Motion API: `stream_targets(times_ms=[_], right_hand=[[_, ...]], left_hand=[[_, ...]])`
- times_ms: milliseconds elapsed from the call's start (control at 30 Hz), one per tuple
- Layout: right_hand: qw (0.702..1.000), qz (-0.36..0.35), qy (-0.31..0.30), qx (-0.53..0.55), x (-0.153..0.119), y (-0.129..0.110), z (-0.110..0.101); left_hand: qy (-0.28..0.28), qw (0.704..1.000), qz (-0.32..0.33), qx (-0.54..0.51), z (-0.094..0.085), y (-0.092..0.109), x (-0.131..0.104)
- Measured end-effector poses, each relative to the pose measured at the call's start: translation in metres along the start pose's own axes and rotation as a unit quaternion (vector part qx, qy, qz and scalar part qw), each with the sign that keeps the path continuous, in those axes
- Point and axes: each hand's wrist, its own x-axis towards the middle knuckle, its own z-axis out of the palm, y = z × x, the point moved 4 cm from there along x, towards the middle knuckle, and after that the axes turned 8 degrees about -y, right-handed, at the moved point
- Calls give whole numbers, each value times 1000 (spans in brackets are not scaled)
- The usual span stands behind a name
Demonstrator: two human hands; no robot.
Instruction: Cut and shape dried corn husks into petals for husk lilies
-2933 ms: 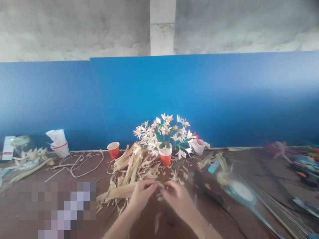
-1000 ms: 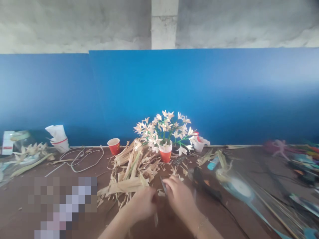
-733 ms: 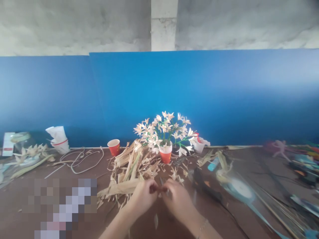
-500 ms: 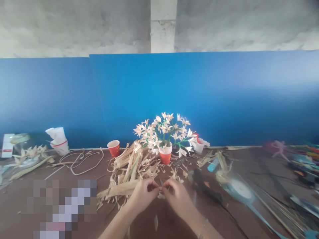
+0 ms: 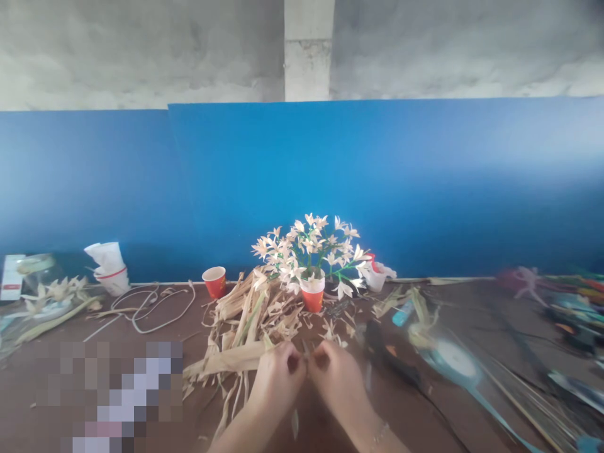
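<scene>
My left hand (image 5: pixel 279 377) and my right hand (image 5: pixel 338 376) meet over the middle of the table, thumbs and forefingers pinched together and almost touching. Whatever small piece sits between the fingertips is hidden. To the left, and partly behind my left hand, lies a heap of dried corn husks (image 5: pixel 236 360). Beyond both hands a red paper cup (image 5: pixel 312 302) holds a bunch of pale husk flowers (image 5: pixel 309 244) on green stems. A few loose petals (image 5: pixel 334 332) lie just past my right hand.
Right of my hands lies a black glue gun (image 5: pixel 394 358) with its cord, then a roll of light-blue ribbon (image 5: pixel 457 360). At the back left stand another red cup (image 5: pixel 214 283) and a white cable (image 5: pixel 141 314). A blue partition (image 5: pixel 302 163) rises behind the table.
My fingers have curled in more, and my left hand has turned and shifted slightly right, so the two hands sit closer together. The things on the table have stayed put.
</scene>
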Motion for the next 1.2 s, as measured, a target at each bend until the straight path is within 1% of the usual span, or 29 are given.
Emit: stream_targets(times_ms=[67, 133, 233, 267, 333, 500, 600, 767, 867, 933, 1000, 1067, 1133, 1200], right_hand=[[999, 18, 16, -25, 2, 5, -2], [1000, 12, 19, 1, 4, 8, -3], [993, -50, -9, 103, 6, 4, -1], [990, -67, -18, 124, 6, 2, -1], [987, -88, -30, 130, 6, -3, 0], [986, -125, -37, 105, 3, -7, 0], [987, -133, -41, 80, 2, -8, 1], [995, -102, -12, -16, -3, -10, 1], [996, -71, 10, -55, -4, -9, -3], [994, -82, -15, -69, -4, -9, -1], [987, -116, -60, -94, -4, -11, 4], [978, -139, -91, -128, -4, -12, 9], [974, -139, -97, -150, -4, -11, 12], [975, -137, -92, -147, -4, -9, 12]], left_hand=[[18, 1000, -10, 0, -4, -2, 1], [22, 1000, -13, -16, -7, -3, 3], [0, 999, -6, -36, -8, -4, 4], [-10, 999, -2, -37, -7, -3, 4], [-26, 999, 6, -34, -7, -1, 3], [-50, 998, 23, -23, -8, 4, 1], [-63, 998, 24, 7, -7, 7, 1], [-38, 996, -13, 75, -3, 2, 1], [-26, 993, -46, 105, -9, -6, 2], [-13, 992, -53, 118, -15, -9, 4], [6, 992, -42, 120, -20, -11, 5], [20, 992, -31, 119, -23, -11, 6], [26, 993, -20, 117, -23, -10, 6], [34, 993, -8, 112, -23, -9, 7]])
